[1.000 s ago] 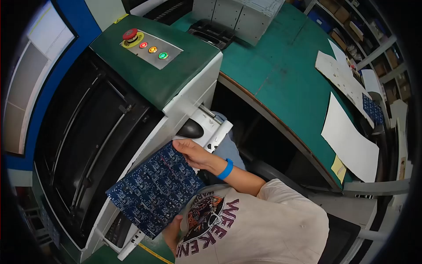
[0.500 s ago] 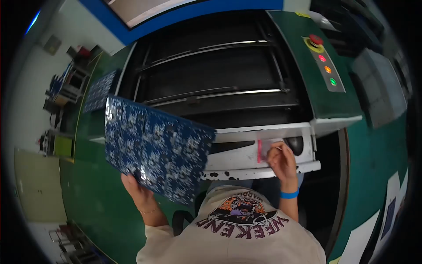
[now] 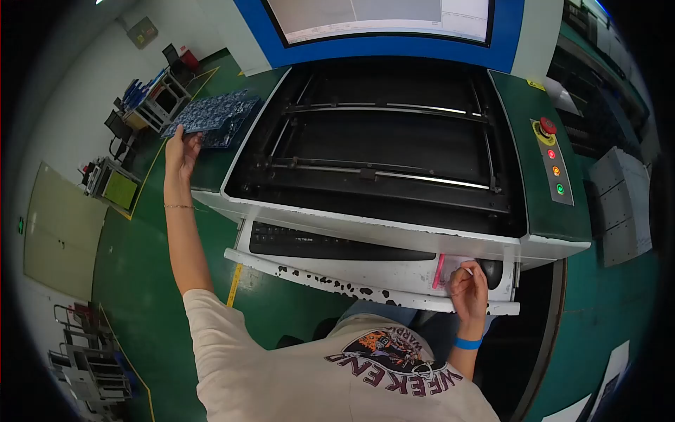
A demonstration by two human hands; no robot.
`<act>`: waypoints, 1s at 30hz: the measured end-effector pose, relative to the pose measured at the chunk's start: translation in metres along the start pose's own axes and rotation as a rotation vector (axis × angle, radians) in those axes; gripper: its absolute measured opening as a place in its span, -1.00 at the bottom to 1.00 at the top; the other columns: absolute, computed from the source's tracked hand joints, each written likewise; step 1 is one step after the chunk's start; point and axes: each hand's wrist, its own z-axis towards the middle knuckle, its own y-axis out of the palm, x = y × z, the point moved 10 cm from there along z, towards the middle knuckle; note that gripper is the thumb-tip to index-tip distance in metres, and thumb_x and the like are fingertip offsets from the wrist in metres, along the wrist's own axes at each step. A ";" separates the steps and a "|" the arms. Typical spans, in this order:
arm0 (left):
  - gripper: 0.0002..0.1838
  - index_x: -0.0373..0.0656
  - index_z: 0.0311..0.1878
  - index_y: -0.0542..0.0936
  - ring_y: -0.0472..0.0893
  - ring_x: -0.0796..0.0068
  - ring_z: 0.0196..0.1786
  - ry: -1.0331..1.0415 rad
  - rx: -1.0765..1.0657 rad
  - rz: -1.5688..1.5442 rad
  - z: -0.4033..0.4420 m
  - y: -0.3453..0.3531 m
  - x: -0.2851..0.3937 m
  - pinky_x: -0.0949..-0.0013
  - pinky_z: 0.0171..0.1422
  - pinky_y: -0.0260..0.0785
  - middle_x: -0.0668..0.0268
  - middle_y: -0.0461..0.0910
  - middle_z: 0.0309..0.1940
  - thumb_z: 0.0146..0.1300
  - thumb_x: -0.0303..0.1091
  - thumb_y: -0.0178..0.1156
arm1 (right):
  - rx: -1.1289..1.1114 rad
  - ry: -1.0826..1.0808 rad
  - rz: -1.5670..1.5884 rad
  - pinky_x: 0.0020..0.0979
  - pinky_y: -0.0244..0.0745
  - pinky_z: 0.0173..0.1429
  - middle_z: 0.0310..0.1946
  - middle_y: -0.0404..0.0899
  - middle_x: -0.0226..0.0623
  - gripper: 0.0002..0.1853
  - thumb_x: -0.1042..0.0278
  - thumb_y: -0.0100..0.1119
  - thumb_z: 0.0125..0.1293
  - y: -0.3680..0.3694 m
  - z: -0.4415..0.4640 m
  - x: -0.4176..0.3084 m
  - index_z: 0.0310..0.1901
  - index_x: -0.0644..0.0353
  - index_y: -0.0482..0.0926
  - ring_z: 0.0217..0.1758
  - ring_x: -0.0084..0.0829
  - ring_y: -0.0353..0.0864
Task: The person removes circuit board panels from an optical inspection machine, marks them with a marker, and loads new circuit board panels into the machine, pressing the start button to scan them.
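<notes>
With the arm stretched out to the upper left, my left hand [image 3: 184, 149] grips the near edge of a blue circuit board panel [image 3: 214, 112]. The panel is over the green ledge left of the machine, above another blue panel [image 3: 223, 135] that partly shows beneath it. My right hand [image 3: 470, 285] is over the right end of the white keyboard tray [image 3: 337, 276], fingers curled together beside a small clear bag with a pink edge [image 3: 440, 271]. Whatever may be between those fingers is too small to make out. A black mouse [image 3: 491, 273] lies just right of them.
The machine's black bed with metal rails [image 3: 394, 148] fills the middle, below a blue-framed screen [image 3: 380, 17]. A red emergency button [image 3: 547, 126] and lit buttons are on its right side. A black keyboard [image 3: 309, 239] lies in the tray. Grey boxes [image 3: 622, 204] stand at right.
The view has turned toward the machine. My left hand has carried the panel from in front of my body to the left ledge. My right hand let go of the panel and moved to the tray.
</notes>
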 end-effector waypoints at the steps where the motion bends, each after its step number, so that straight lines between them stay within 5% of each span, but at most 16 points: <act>1: -0.63 -0.27 -0.25 0.53 0.58 0.43 -0.46 -0.049 -0.006 0.056 0.006 0.000 -0.007 0.37 -0.39 0.42 0.14 0.66 -0.41 0.48 -0.09 0.08 | -0.006 0.003 0.003 -0.49 0.46 -0.23 -0.44 0.58 -0.15 -0.67 0.20 -0.09 0.54 0.001 0.000 0.000 -0.03 0.36 0.50 -0.39 -0.42 0.56; 5: -0.52 -0.29 -0.32 0.60 0.55 0.45 -0.56 -0.106 -0.050 0.294 0.018 -0.010 -0.018 0.40 -0.50 0.36 0.20 0.65 -0.53 0.47 0.01 0.07 | -0.018 0.024 0.010 -0.49 0.46 -0.23 -0.44 0.58 -0.16 -0.67 0.21 -0.09 0.54 -0.001 -0.001 0.001 -0.04 0.36 0.50 -0.38 -0.42 0.56; 9: -0.38 -0.18 -0.45 0.69 0.52 0.52 -0.62 0.286 0.132 1.206 -0.005 -0.027 0.026 0.40 -0.53 0.28 0.31 0.57 -0.69 0.42 0.20 0.04 | 0.014 0.032 0.030 -0.51 0.42 -0.27 -0.42 0.59 -0.14 -0.67 0.21 -0.08 0.53 -0.002 -0.001 0.002 -0.03 0.37 0.50 -0.38 -0.42 0.55; 11: -0.37 -0.19 -0.46 0.66 0.47 0.58 -0.62 0.425 0.216 1.341 -0.029 -0.022 0.043 0.39 -0.50 0.23 0.34 0.48 -0.74 0.42 0.21 0.03 | -0.039 0.062 -0.008 -0.51 0.39 -0.29 -0.40 0.60 -0.14 -0.65 0.19 -0.07 0.53 0.001 0.000 0.004 -0.01 0.38 0.50 -0.37 -0.45 0.54; 15: -0.43 -0.26 -0.44 0.61 0.22 0.70 -0.55 0.766 0.093 0.951 -0.087 0.022 0.048 0.43 -0.46 0.03 0.48 0.31 -0.68 0.48 0.08 0.05 | -0.302 0.208 -0.542 -0.46 0.46 -0.12 -0.26 0.66 -0.21 -0.60 0.11 0.07 0.47 0.047 -0.013 -0.004 0.10 0.31 0.54 -0.20 -0.47 0.60; 18: -0.51 -0.18 -0.47 0.48 0.07 0.78 -0.55 0.610 -0.088 0.604 -0.139 0.069 0.022 0.50 -0.47 -0.12 0.58 0.18 -0.63 0.55 -0.04 -0.04 | -0.782 0.241 -1.013 -0.33 0.51 0.07 -0.06 0.66 -0.20 -0.53 0.13 0.26 0.37 0.094 -0.042 -0.040 0.15 0.31 0.53 -0.01 -0.32 0.63; 21: -0.53 -0.15 -0.51 0.44 0.16 0.64 -0.60 0.784 -0.333 0.782 -0.235 0.149 -0.002 0.46 -0.49 -0.05 0.45 0.22 -0.65 0.59 -0.17 -0.14 | -0.869 0.270 -1.266 -0.29 0.54 0.03 -0.09 0.67 -0.15 -0.52 0.10 0.30 0.32 0.110 -0.068 -0.111 0.14 0.26 0.56 -0.05 -0.25 0.67; 23: -0.55 -0.16 -0.54 0.43 0.28 0.43 -0.62 1.111 -0.631 0.795 -0.313 0.200 -0.019 0.36 -0.49 0.07 0.34 0.33 -0.65 0.55 -0.22 -0.09 | -0.692 -0.026 -1.400 -0.32 0.55 -0.01 -0.11 0.68 -0.15 -0.51 0.10 0.33 0.30 0.126 -0.074 -0.195 0.15 0.26 0.56 -0.07 -0.25 0.68; 25: -0.61 -0.14 -0.55 0.48 0.38 0.27 -0.61 1.404 -0.958 0.654 -0.398 0.244 -0.038 0.25 -0.48 0.15 0.29 0.44 -0.62 0.47 -0.25 0.00 | -0.295 -0.006 -1.397 -0.42 0.56 -0.04 -0.16 0.70 -0.24 -0.55 0.14 0.33 0.31 0.109 -0.086 -0.272 0.12 0.26 0.59 -0.05 -0.40 0.68; 29: -0.75 -0.14 -0.52 0.57 0.43 0.25 -0.59 1.217 -1.288 0.460 -0.482 0.287 -0.102 0.22 -0.47 0.17 0.26 0.47 -0.62 0.32 -0.37 0.13 | 0.569 -0.405 -1.693 -0.42 0.58 -0.01 -0.22 0.73 -0.27 -0.59 0.11 0.28 0.33 0.006 -0.151 -0.425 0.08 0.21 0.62 -0.11 -0.41 0.71; 30: -0.75 -0.14 -0.52 0.57 0.43 0.25 -0.59 1.221 -1.291 0.443 -0.494 0.290 -0.109 0.22 -0.47 0.17 0.26 0.47 -0.62 0.32 -0.37 0.13 | 0.824 -0.355 -1.873 -0.35 0.58 0.02 -0.19 0.72 -0.21 -0.57 0.10 0.29 0.30 -0.025 -0.180 -0.456 0.09 0.21 0.61 -0.08 -0.34 0.71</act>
